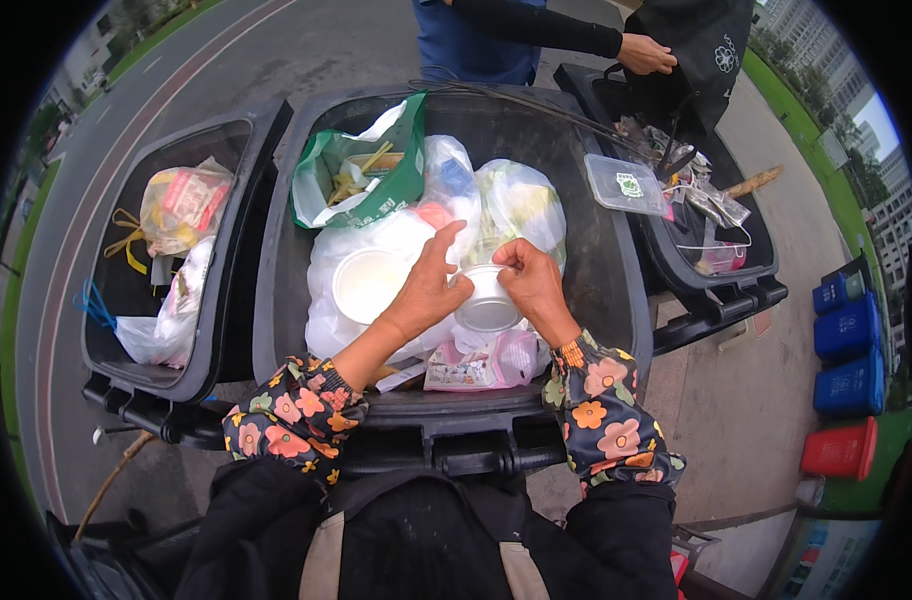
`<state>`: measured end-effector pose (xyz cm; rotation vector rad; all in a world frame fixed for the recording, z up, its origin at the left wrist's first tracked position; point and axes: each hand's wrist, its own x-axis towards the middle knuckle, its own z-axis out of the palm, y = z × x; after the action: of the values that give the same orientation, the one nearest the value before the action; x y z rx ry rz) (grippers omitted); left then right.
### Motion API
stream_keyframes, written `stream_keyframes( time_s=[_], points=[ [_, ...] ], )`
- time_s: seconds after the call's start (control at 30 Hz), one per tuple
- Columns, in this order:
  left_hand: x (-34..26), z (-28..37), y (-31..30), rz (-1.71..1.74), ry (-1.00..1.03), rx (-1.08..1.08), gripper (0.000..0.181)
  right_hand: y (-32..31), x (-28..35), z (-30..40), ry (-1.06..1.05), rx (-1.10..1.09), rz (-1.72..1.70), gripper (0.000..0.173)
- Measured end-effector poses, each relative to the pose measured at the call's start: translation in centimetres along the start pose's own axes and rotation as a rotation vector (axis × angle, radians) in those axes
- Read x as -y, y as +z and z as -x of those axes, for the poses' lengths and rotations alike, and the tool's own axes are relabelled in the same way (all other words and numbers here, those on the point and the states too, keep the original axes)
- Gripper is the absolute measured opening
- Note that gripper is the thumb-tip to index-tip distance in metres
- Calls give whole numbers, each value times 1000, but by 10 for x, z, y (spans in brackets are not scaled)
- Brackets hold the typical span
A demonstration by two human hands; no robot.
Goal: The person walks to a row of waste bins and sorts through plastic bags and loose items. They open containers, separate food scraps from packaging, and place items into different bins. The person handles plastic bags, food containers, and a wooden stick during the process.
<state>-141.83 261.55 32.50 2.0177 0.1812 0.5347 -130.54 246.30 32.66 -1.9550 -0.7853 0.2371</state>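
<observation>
Over the middle wheeled bin [609,315], my right hand [532,289] pinches the rim of a small round plastic container [489,300]. My left hand [429,277] is at the container's left side, thumb at its rim and forefinger raised; whether it grips is hard to tell. A round white bowl [369,286] lies left of it on white plastic bags [336,330]. Behind are a green bag [381,199] with food scraps, and a knotted clear bag [527,199]. Pink-and-white packaging [463,367] lies near the bin's front.
Bins with bagged waste [185,202] and mixed rubbish [707,202] flank the middle one. A clear plastic lid [627,184] rests at the right rim. Thin rods [531,105] cross the far edge. Opposite, a person's hand [645,55] holds a black bag [700,45].
</observation>
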Motion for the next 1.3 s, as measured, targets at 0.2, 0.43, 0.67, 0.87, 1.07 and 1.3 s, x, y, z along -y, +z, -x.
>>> stream_keyframes(
  time_s=[0.2, 0.43, 0.67, 0.87, 1.07, 1.3],
  points=[
    [-16, 8, 4, -305, 111, -2, 86, -8, -40, -11, 257, 29, -44, 26],
    [-4, 32, 49, -325, -84, 265, 108, -22, -32, -15, 423, 125, -170, 31],
    [18, 13, 51, -76, -155, 49, 101, -33, -14, -13, 339, 214, -532, 26],
    [26, -8, 28, 392, -492, 19, 102, -24, 6, 10, -129, 194, 148, 22],
    [13, -6, 22, 492, -432, 48, 106, -4, 17, 15, -250, 51, 383, 14],
    [32, -8, 26, 395, -239, -39, 105, 0, 19, 17, -282, -6, 339, 15]
  ],
)
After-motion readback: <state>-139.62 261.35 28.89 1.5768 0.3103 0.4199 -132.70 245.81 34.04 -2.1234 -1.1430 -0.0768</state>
